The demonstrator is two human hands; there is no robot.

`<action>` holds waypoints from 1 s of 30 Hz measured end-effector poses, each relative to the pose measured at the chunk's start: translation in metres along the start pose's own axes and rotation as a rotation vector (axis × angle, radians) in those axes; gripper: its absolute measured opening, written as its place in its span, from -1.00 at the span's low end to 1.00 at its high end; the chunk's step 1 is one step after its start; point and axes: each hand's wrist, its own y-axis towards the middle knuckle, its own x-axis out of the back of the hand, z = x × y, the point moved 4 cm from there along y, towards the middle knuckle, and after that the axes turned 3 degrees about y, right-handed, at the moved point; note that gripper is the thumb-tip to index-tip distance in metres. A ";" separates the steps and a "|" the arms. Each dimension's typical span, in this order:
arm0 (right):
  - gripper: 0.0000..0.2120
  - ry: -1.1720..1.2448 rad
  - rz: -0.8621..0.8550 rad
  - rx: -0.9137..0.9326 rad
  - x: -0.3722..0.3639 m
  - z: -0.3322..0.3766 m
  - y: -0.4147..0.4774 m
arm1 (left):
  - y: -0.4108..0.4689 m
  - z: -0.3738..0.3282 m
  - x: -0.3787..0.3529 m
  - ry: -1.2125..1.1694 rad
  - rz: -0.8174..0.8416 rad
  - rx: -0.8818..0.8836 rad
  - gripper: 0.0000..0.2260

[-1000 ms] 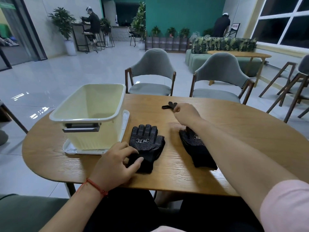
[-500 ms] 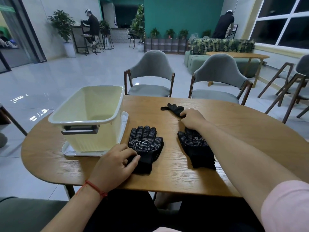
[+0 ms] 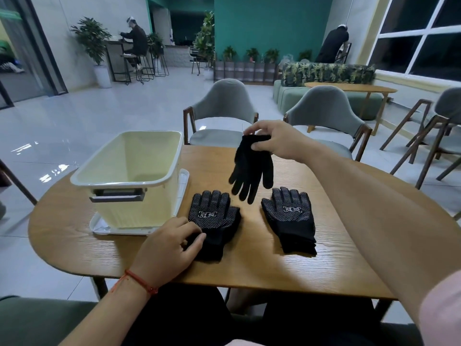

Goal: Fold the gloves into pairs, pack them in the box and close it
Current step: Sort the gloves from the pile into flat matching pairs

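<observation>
Two stacks of black dotted gloves lie palm up on the wooden table (image 3: 349,245): a left stack (image 3: 214,216) and a right stack (image 3: 289,218). My left hand (image 3: 169,248) rests on the cuff end of the left stack, fingers pressed on it. My right hand (image 3: 277,141) is raised over the table's far side and pinches the cuff of a single black glove (image 3: 249,168), which hangs fingers down above the gap between the stacks. A pale yellow open box (image 3: 129,181) stands on its white lid (image 3: 183,188) at the left.
Two grey chairs (image 3: 224,113) stand behind the table's far edge. More chairs are at the right, a green sofa and another table farther back. Two people are in the distance. A dark green seat edge lies at the lower left.
My right hand picked the loose glove off the far part of the table and lifted it into the air. My left hand stayed on the left stack.
</observation>
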 end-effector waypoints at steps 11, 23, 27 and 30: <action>-0.79 -0.222 -0.069 0.156 -0.015 0.025 0.009 | 0.001 -0.009 0.005 0.030 0.022 -0.145 -0.74; -0.78 -0.357 -0.128 0.141 -0.050 0.029 0.040 | 0.001 -0.005 -0.004 -0.031 0.214 -0.178 -0.70; -0.76 -0.364 -0.171 0.128 -0.053 0.029 0.048 | 0.000 -0.007 -0.003 -0.027 0.199 -0.175 -0.69; -0.73 -0.336 -0.256 0.157 -0.056 0.038 0.042 | 0.001 -0.007 -0.004 -0.019 0.196 -0.179 -0.70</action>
